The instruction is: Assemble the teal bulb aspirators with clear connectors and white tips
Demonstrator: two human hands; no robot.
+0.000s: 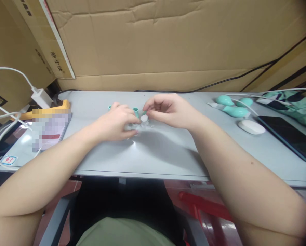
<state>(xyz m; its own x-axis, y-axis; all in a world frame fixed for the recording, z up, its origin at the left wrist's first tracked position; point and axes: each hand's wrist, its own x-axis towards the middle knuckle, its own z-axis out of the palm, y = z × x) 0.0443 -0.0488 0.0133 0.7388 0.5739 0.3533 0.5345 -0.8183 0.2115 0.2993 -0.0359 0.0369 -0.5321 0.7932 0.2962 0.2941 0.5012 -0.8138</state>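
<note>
The small, whitish translucent piece (144, 118), plastic by its look, is just right of the open teal cylindrical tube (135, 111). The right hand (168, 108), also right of that tube, appears to pinch it between thumb and fingertips. At the tube's left, the left hand (118, 122) has thumb and index finger apart; whether its other fingers grip anything cannot be told. The piece should be light, fairly stiff and perhaps slippery, best taken by its edges with fingertips.
</note>
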